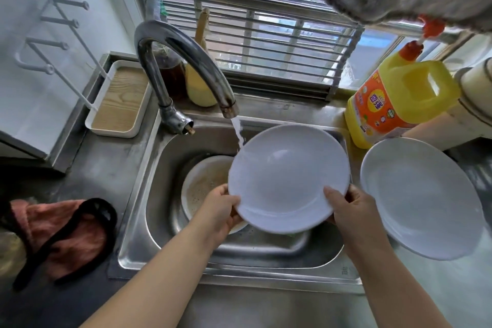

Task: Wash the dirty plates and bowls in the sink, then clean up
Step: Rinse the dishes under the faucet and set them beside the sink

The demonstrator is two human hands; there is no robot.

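Head view, so you're seeing pretty much what I see. Going left to right: there's a pinkish cloth with a black strap at the lower left on the counter, and a white tray with a wood base up at the left by the wall. The faucet arcs over the sink and it's running.

In the middle of the frame I've got a white plate tilted under the stream. The water hits its upper left rim. My left hand pinches the lower left edge, thumb on top, fingers curled under. My right hand does the same on the lower right edge. So both hands are clamped on that plate, held above the basin.

Under it, down in the sink, sits a dirty bowl full of brownish soapy water, still to do. A clean-looking second plate rests at the right on the counter, with the yellow detergent jug behind it.

My tip for rinsing: I'd keep the tilt so water sheets across and runs off the low edge. I'd turn the plate rim by rim, since wet plates are probably slippery. Flip it for the back too.
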